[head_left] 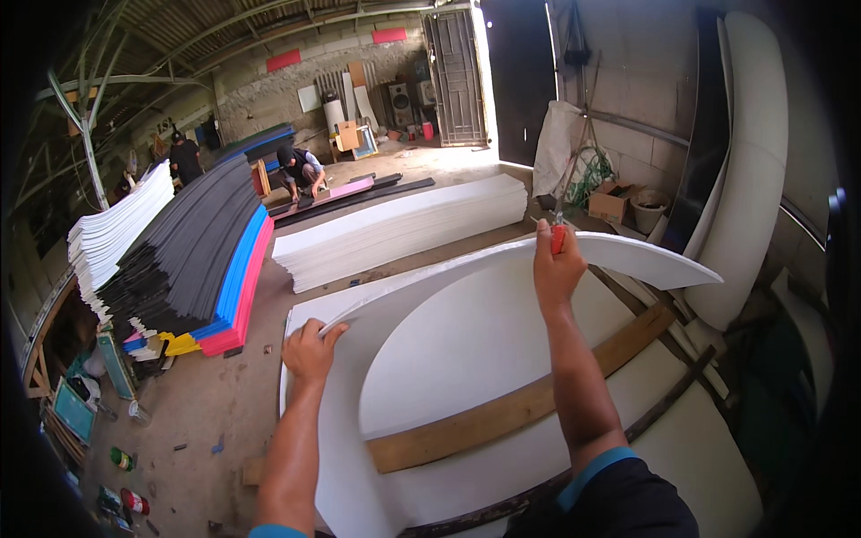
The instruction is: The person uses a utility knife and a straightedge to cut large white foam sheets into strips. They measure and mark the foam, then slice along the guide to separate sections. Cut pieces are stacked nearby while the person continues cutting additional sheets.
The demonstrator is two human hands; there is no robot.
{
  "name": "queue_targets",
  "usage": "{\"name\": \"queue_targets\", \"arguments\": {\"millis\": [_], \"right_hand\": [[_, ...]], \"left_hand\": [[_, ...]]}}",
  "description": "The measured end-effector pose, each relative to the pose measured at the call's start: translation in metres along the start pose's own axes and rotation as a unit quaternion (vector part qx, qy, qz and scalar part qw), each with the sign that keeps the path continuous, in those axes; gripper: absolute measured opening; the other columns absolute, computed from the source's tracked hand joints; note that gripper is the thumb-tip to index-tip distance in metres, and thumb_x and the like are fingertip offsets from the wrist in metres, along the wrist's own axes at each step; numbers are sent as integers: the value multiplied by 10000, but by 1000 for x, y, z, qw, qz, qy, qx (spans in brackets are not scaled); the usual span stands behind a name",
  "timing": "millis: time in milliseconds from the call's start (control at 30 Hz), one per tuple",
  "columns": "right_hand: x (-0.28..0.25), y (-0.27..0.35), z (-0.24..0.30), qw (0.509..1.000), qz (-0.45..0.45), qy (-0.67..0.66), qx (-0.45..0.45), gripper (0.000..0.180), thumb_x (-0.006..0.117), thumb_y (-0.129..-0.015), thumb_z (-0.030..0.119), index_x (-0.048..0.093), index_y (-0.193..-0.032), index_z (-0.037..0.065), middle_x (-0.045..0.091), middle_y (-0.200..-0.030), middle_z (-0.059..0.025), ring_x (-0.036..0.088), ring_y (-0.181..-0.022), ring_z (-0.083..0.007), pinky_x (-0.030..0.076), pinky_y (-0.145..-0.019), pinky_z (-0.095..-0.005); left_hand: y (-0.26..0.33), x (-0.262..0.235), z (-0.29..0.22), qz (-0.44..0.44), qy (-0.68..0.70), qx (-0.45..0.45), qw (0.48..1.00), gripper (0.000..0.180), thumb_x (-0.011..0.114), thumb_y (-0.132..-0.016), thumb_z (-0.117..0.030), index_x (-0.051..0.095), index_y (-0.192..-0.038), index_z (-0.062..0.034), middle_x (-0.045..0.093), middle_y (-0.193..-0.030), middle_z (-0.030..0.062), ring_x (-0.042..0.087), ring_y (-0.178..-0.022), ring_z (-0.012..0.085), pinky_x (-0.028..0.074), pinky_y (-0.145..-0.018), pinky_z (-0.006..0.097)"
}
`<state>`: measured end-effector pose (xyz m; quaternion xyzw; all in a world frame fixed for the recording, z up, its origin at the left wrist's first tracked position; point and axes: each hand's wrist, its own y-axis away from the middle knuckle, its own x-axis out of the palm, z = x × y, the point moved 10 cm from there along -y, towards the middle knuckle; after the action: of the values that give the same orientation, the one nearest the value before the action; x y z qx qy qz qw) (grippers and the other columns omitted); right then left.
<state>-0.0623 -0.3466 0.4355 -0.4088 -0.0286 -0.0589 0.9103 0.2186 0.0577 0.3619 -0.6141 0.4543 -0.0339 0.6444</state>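
Indoors, white foam sheet [466, 341] on workshop floor [215, 394], foam stacks [404, 229] beyond

Two hands on one curved white foam sheet [502, 296]; one wooden plank [502, 417] below it; two people [300, 170] beyond.

sheet [466, 341]: white foam, large, lay flat under both hands, a curved cut running through it
strip [628, 255]: white, curved offcut of the sheet, lifted in an arch between the hands, its far end free to the right of the right hand [556, 264]
knife [558, 235]: red handle, upright in the right fist, at the strip's edge
left hand [309, 350]: pinched the strip's low end against the sheet
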Motion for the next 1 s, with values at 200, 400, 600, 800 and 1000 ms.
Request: {"name": "queue_targets", "arguments": {"millis": [200,400,600,800,1000], "right_hand": [[-17,-11,-12,997,21,41,-64,475,801,-912,510,633,-911,66,641,-674,-115,641,-588,-348,509,-574,-433],[-8,-17,-81,962,168,217,21,569,829,-832,599,662,-871,56,723,-758,-144,710,-710,-394,534,-630,-487],[-12,51,-192,868,339,320,173,587,821,-828,596,724,-987,40,756,-901,-184,733,-891,-391,558,-746,-490],[-25,119,-312,786,412,412,208,583,769,-858,621,712,-1094,91,762,-973,-158,738,-961,-370,570,-808,-503],[-25,259,-381,740,530,390,136,669,787,-852,584,610,-1381,214,611,-1435,-140,735,-1016,-382,592,-842,-502]], "left_hand": [[-29,14,-29,1,10,143,990,653,676,-841,-736,611,-673,-108,648,-597,119,668,-601,340,492,-564,464],[-17,73,-61,279,33,78,957,747,567,-922,-771,727,-724,-68,671,-634,161,680,-655,380,519,-646,504],[117,168,-70,482,47,27,874,784,517,-942,-788,784,-840,-58,744,-812,212,725,-822,404,562,-753,507],[223,243,-92,609,21,-22,792,830,461,-946,-825,780,-875,-63,765,-853,157,739,-862,346,563,-743,477],[305,302,-82,548,27,-17,836,712,571,-940,-751,756,-1053,-73,774,-951,149,737,-927,343,562,-785,471]]}}
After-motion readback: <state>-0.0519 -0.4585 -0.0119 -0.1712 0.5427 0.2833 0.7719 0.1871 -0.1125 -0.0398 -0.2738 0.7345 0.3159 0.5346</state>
